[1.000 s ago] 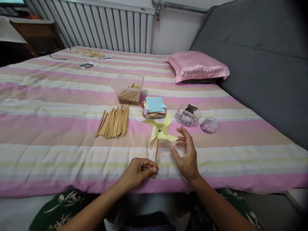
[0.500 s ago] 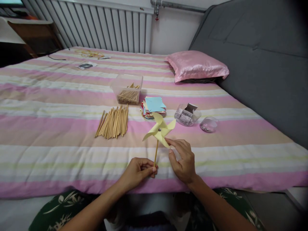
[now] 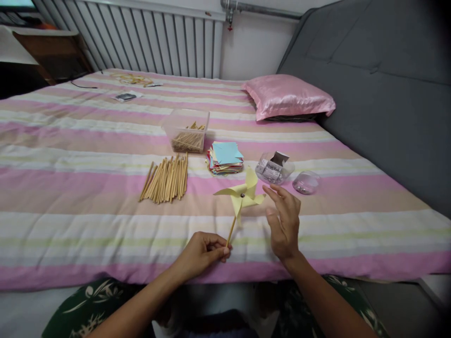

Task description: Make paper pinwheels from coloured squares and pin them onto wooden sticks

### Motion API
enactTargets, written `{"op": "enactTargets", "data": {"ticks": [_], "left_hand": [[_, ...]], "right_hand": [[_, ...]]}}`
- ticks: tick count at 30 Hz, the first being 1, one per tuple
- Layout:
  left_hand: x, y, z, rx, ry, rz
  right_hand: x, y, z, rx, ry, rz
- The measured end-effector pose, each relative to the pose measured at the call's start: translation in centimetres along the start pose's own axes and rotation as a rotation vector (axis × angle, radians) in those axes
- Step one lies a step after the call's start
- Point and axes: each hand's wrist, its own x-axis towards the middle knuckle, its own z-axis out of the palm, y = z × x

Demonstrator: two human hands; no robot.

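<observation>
My left hand [image 3: 202,253] pinches the bottom of a thin wooden stick that carries a pale yellow paper pinwheel [image 3: 241,195]; the stick leans to the right. My right hand [image 3: 283,223] hovers just right of the pinwheel with its fingers spread and holds nothing; it is a little apart from the nearest blade. Both hands are above the near edge of the striped bedspread [image 3: 88,216].
On the bed lie a loose row of wooden sticks [image 3: 165,178], a clear box of sticks [image 3: 186,131], a stack of coloured paper squares [image 3: 225,157], a clear tub of small metal parts [image 3: 275,169] and its lid [image 3: 306,182]. A pink pillow [image 3: 287,96] lies by the grey headboard.
My right hand touched a blade, then drew back to the right and opened. The pinwheel's blades have turned and the stick has tipped rightward. My left hand stayed put.
</observation>
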Motion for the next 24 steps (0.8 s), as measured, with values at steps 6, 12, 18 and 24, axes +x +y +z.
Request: {"op": "enactTargets", "data": {"ticks": [6, 12, 18, 24], "left_hand": [[0.0, 0.2, 0.0, 0.006, -0.001, -0.009], [0.1, 0.0, 0.0, -0.036, 0.001, -0.014], [0.1, -0.1, -0.1, -0.05, -0.001, -0.008], [0.1, -0.2, -0.1, -0.036, -0.012, 0.007]], "right_hand": [[0.2, 0.5, -0.1, -0.003, -0.157, -0.011], [-0.3, 0.3, 0.1, -0.025, -0.167, -0.048], [-1.1, -0.4, 0.7, -0.008, -0.185, -0.152], [-1.5, -1.3, 1.1, 0.028, -0.218, -0.229]]}}
